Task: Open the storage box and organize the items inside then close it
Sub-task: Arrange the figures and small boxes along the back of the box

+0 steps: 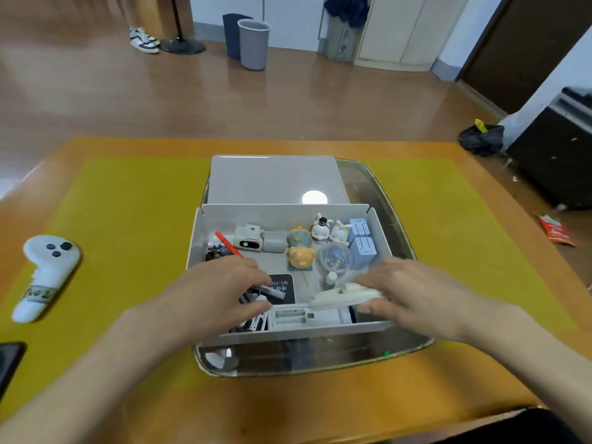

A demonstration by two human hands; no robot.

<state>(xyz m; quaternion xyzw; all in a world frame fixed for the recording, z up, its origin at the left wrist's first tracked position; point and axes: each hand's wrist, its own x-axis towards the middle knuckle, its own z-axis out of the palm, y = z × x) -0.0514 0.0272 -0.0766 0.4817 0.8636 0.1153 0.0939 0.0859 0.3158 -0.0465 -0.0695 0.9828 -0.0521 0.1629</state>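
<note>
A white storage box [288, 213] stands open on a grey tray [378, 187], its lid [272, 179] lying flat behind it. Inside are a small white camera [248, 239], a yellow pig figurine [299, 253], two rabbit figurines [330, 232], blue boxes [362, 243], a clear ball [333, 257], a red pen [228, 244] and a black Wi-Fi card [283, 291]. My left hand [221, 291] is inside the box's near left part, fingers curled around several pens [272, 291]. My right hand [413, 296] grips a white oblong object [342, 298] over the near right corner.
The tray sits on a yellow-green mat [128, 219] on a wooden table. A white handheld controller [45, 277] lies on the mat at the left, and a dark phone [9, 363] sits at the left edge. Bins and a black cabinet stand on the floor beyond.
</note>
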